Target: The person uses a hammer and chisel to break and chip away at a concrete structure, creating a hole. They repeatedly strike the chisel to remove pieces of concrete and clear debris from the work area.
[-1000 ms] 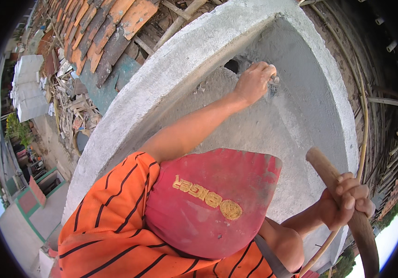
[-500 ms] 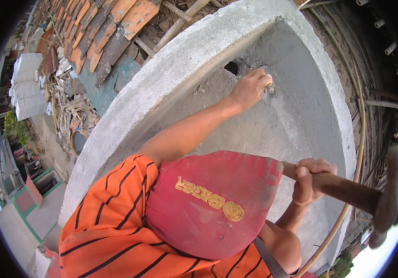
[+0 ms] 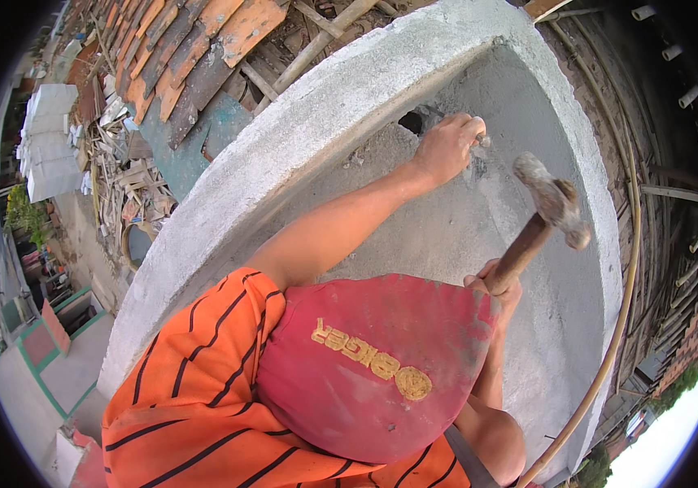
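Note:
My left hand (image 3: pixel 447 150) grips a small metal chisel (image 3: pixel 482 140) against the inner face of a concrete gutter (image 3: pixel 268 154), just beside a dark ragged hole (image 3: pixel 412 122). My right hand (image 3: pixel 499 281), partly hidden behind the red cap brim (image 3: pixel 373 366), is closed on the wooden handle of a hammer (image 3: pixel 551 199). The hammer's head is raised right of my left hand and below the chisel's end. A long forearm in an orange striped sleeve (image 3: pixel 186 366) leads to my left hand.
Old clay roof tiles (image 3: pixel 194 49) and bamboo poles lie beyond the concrete at upper left. A rubble pile (image 3: pixel 133 175) and buildings sit far below at left. A bamboo strip (image 3: pixel 621 342) curves along the right side, with a pole framework (image 3: pixel 674 191) beyond it.
My right hand has swung the hammer round from low at the right, its head moving up and leftward toward the chisel. My left hand has shifted slightly but keeps hold of the chisel.

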Tool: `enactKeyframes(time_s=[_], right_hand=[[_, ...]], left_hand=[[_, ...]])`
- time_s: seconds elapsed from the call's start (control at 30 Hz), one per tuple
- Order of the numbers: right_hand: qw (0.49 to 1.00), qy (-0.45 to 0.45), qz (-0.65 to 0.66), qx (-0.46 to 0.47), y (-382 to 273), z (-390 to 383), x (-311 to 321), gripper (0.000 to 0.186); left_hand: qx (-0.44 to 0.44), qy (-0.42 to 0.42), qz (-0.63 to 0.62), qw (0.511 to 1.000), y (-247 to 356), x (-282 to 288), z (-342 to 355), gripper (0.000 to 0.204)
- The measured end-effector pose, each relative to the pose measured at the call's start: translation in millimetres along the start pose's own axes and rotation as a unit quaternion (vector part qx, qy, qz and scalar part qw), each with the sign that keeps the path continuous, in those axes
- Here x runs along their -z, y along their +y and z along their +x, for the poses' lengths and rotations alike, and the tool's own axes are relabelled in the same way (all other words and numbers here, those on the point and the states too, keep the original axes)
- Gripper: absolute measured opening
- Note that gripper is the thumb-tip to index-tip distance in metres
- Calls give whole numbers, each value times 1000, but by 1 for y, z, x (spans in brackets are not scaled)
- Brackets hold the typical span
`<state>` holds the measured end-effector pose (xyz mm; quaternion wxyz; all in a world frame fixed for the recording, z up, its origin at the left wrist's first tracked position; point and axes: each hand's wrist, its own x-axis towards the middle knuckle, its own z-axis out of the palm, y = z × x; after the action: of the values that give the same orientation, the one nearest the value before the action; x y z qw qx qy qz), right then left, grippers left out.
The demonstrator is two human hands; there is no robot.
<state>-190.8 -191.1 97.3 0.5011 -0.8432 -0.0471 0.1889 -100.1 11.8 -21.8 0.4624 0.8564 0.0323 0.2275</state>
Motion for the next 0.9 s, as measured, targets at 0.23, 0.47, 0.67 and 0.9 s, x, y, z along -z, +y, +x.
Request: enactKeyframes(time_s=[0.23, 0.47, 0.67, 0.9], right_hand=[[868, 61, 263, 416, -77, 11, 51, 19], [980, -63, -27, -188, 52, 9, -28, 16], [995, -31, 4, -96, 55, -1, -4, 16], [997, 7, 59, -55, 65, -6, -12, 17]], left_hand=[[-6, 1, 5, 1000, 1, -3, -7, 15], [70, -61, 25, 995, -51, 6, -41, 18], [-14, -36, 53, 998, -21, -7, -46, 22], [-111, 10, 70, 991, -1, -3, -35, 26]])
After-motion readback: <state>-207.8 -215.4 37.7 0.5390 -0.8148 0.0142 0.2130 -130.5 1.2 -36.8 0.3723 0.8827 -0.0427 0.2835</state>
